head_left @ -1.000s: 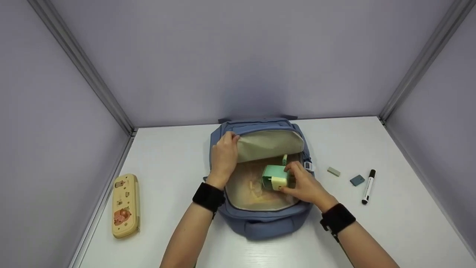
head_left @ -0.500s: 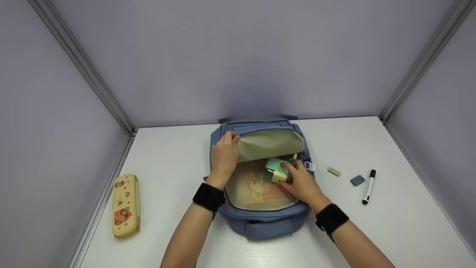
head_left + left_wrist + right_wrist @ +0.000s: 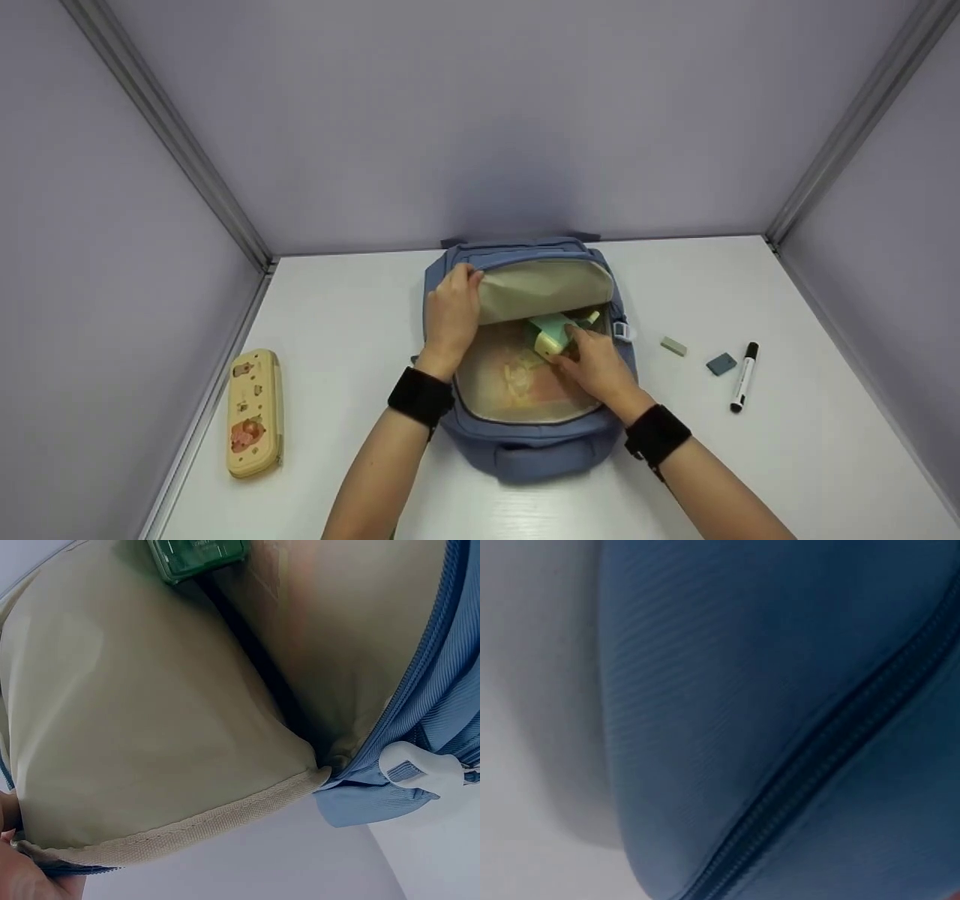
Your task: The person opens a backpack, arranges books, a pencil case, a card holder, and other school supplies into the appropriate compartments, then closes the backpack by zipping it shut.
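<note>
A blue backpack (image 3: 544,461) lies unzipped on the white table, its pale lining showing. My left hand (image 3: 452,311) pinches the edge of the raised flap (image 3: 544,289); in the left wrist view its fingers (image 3: 34,877) grip the flap's corner. Inside the opening, my right hand (image 3: 600,367) holds a green and yellow box-like object (image 3: 551,341), whose far part is under the flap. A green end of an object (image 3: 199,556) shows at the top of the left wrist view. The right wrist view is filled by blue bag fabric (image 3: 705,690) and a zipper.
A yellow pencil case (image 3: 253,414) with printed pictures lies at the left. To the right of the backpack are a small grey-green block (image 3: 673,346), a dark blue block (image 3: 721,364) and a white marker (image 3: 743,377) with a black cap. Grey panels stand around the table.
My right hand has moved the green and yellow object up and slightly left, deeper under the flap, and the object has tilted. My left hand stays at the flap's edge.
</note>
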### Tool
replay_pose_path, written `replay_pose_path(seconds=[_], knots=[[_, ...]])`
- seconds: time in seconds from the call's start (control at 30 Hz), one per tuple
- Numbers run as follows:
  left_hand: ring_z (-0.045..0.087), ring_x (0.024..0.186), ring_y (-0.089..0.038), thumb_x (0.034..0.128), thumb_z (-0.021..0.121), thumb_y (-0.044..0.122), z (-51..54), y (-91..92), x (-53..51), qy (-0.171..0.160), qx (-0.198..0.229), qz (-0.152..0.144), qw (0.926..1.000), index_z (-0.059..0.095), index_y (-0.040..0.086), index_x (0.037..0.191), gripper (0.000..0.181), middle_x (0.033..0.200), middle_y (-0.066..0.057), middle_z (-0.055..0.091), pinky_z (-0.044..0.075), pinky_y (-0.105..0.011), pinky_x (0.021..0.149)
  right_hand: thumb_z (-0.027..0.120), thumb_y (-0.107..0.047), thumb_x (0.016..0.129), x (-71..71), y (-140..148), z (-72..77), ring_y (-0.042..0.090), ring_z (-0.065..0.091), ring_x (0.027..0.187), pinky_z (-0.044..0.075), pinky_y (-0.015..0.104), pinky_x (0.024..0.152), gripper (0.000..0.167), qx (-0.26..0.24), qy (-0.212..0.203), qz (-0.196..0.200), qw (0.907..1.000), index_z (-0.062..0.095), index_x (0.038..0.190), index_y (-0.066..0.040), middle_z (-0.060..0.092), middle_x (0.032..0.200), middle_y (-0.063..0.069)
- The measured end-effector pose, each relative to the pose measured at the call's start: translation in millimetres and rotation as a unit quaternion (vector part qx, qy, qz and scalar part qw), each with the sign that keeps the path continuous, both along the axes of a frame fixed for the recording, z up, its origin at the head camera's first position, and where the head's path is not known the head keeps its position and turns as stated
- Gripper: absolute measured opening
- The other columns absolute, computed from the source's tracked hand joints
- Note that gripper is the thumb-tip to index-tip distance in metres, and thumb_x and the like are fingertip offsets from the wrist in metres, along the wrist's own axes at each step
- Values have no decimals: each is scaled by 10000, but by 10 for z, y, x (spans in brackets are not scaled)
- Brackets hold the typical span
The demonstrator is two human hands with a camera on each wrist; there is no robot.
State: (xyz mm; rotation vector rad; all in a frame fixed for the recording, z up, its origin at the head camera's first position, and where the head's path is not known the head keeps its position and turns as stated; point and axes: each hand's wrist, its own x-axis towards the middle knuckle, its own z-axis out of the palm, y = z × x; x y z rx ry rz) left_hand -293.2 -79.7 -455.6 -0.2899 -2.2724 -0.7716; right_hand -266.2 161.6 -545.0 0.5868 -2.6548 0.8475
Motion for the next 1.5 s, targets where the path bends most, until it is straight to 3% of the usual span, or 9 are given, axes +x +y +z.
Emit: replay_pose_path(seconds=[0.33,0.5,0.8,0.9,0.97,1.1,1.23,1.33,1.5], knots=[[680,725,-314,987,601,137,2,-10,6,-15,53,-49,10000,626,-6,955,149,846,-133,681,533,-432,613,734,-69,880,14,11,36,253,679,863,551,383,725,474,650,88,1178,9909,591,1326,1,690,977,125],[678,705,-297,1000,580,147,-4,-13,12,-35,11,-124,9999,620,-17,960,173,835,-137,678,535,-407,596,705,-77,896,21,6,25,251,677,975,545,388,809,546,654,-324,1737,9821,515,1403,-10,697,1099,127],[676,709,-304,1001,583,162,-3,-31,-14,-81,27,-51,10000,627,-3,947,178,828,-125,677,533,-417,612,679,-108,921,83,13,39,270,633,1087,509,423,892,699,770,-897,2122,9700,328,1520,-35,653,1229,138],[681,723,-311,998,588,158,2,-37,-11,-103,76,-74,9999,630,-5,952,174,841,-130,683,536,-420,625,691,-107,917,97,8,133,252,635,1080,513,415,885,583,689,-622,2323,9682,460,1445,-24,657,1213,134],[684,730,-312,994,594,155,-1,-38,-5,-134,89,-85,9998,632,-5,956,169,850,-132,688,540,-418,629,716,-76,889,93,3,226,233,658,1010,533,400,833,438,441,4,2401,9698,598,1305,-10,684,1129,116],[685,723,-310,985,608,149,-28,-33,4,-193,77,-96,9997,636,-6,954,160,849,-131,690,541,-417,624,767,-4,822,29,12,453,229,648,872,532,357,741,189,-280,1649,2136,9625,702,999,-15,672,968,87],[681,713,-303,984,611,152,-63,-38,7,-208,7,-102,9997,634,0,951,158,842,-123,687,536,-420,613,793,-13,798,-78,88,637,295,567,946,469,381,781,278,-720,2551,1260,9560,669,1047,-17,579,1056,162],[680,714,-296,991,600,169,-75,-46,9,-226,-42,-142,9996,633,5,954,171,842,-118,686,535,-418,612,793,-60,816,-174,179,703,351,507,1091,431,439,869,474,-952,2448,609,9630,591,1241,-1,496,1209,231],[679,710,-292,995,591,188,-72,-60,19,-211,-47,-289,9994,630,2,953,195,836,-113,683,534,-417,604,690,-98,926,-337,305,759,363,484,1252,379,491,1023,578,-1395,1034,427,9839,437,1425,45,498,1351,248]])
